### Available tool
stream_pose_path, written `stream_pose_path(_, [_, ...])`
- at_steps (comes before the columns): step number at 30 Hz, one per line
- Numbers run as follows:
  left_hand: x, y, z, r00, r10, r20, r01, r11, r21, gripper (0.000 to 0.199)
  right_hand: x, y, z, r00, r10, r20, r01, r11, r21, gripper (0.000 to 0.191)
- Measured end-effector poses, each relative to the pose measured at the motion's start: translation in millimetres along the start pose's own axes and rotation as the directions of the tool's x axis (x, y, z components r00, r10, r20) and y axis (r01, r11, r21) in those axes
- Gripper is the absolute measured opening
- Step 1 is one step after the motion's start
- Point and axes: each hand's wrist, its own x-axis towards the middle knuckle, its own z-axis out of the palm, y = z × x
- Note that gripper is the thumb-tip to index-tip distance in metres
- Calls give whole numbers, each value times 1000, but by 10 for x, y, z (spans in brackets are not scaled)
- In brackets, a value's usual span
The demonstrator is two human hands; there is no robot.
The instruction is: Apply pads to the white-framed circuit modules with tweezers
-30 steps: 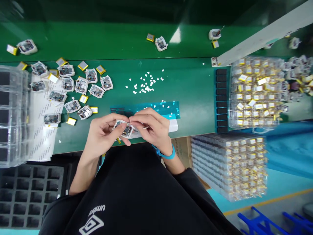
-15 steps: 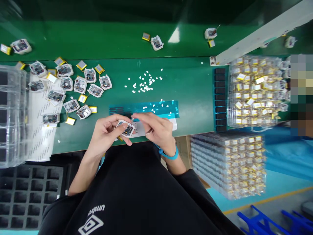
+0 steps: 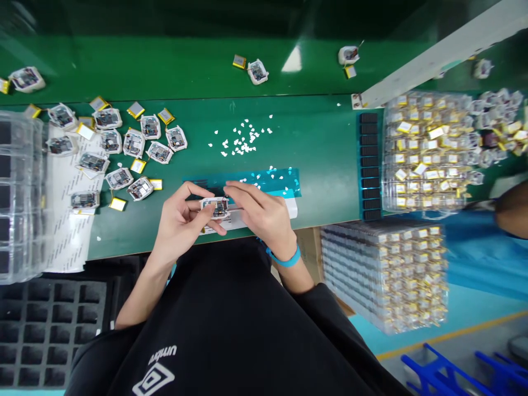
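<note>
From the head camera, I see the left hand (image 3: 181,217) clamped on a white-framed circuit unit (image 3: 215,207), thumb over its face, held just above the near edge of the green bench (image 3: 324,148). The right hand (image 3: 264,214) has its fingertips drawn close at the unit's far right corner; I cannot tell whether they pinch anything there. The held unit has its board bare and no cover over it, so I judge the work on it to be partway through. To the left, a cluster of loose units (image 3: 134,143) lies with boards likewise bare and yellow-edged batteries (image 3: 117,204) beside them, none covered. White dots (image 3: 243,147) are scattered beyond the hands, and more lie on the blue film (image 3: 289,179), so plenty remain unplaced. On the right, beside a strip of black pads (image 3: 370,170), a clear tray (image 3: 385,190) carries rows of batteries; I cannot make out whether the units in it are finished, so I can't count any as done.
</note>
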Motion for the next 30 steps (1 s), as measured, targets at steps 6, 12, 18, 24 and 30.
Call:
stream_pose_path(6, [6,-16,1,999,33,-25,-33,999,21,45,63,-18,55,992,-21,-128,28,998,50,37])
stream_pose_path(12, [-65,-40,36,987,126,-95,-116,988,105,40,-24,-15,9,998,-40,-50,47,987,153,50])
stream_pose_path(18, [-131,-15,86,976,201,-86,-187,971,150,33,15,-122,-106,990,-140,-32,140,990,-3,42])
stream_pose_path(24, [-145,-125,148,907,348,-237,-293,926,236,28,23,-216,-157,994,-43,99,40,999,24,50])
stream_pose_path(30, [-204,-196,139,825,535,-180,-456,820,346,7,74,-323,-100,952,270,141,-298,734,610,26])
